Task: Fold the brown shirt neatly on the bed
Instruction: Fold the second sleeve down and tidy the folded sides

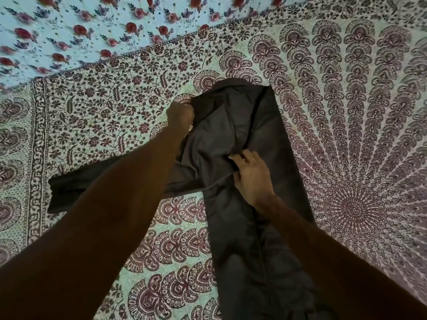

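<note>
1. Head view: the brown shirt (233,125) lies on the bed (346,116), near the middle of the picture. It is stretched out long, from the far side toward the person.
2. One sleeve (69,192) of the shirt lies flat and points to the left. Part of it is hidden under the left forearm.
3. The left hand (181,117) is at the far left edge of the shirt. Its grip is clamped on the cloth there, with the fingers curled into a fist.
4. The right hand (251,179) is on the middle of the shirt, nearer to the person. Its grip is also clamped on the shirt, and the fingers pinch a fold of the cloth.
5. Between the two hands the cloth is bunched into soft creases, while the near part of the shirt lies flatter.
6. The bed has a pale cover with a dark red round pattern. A blue sheet with red flowers (92,31) lies beside it at the far left.
</note>
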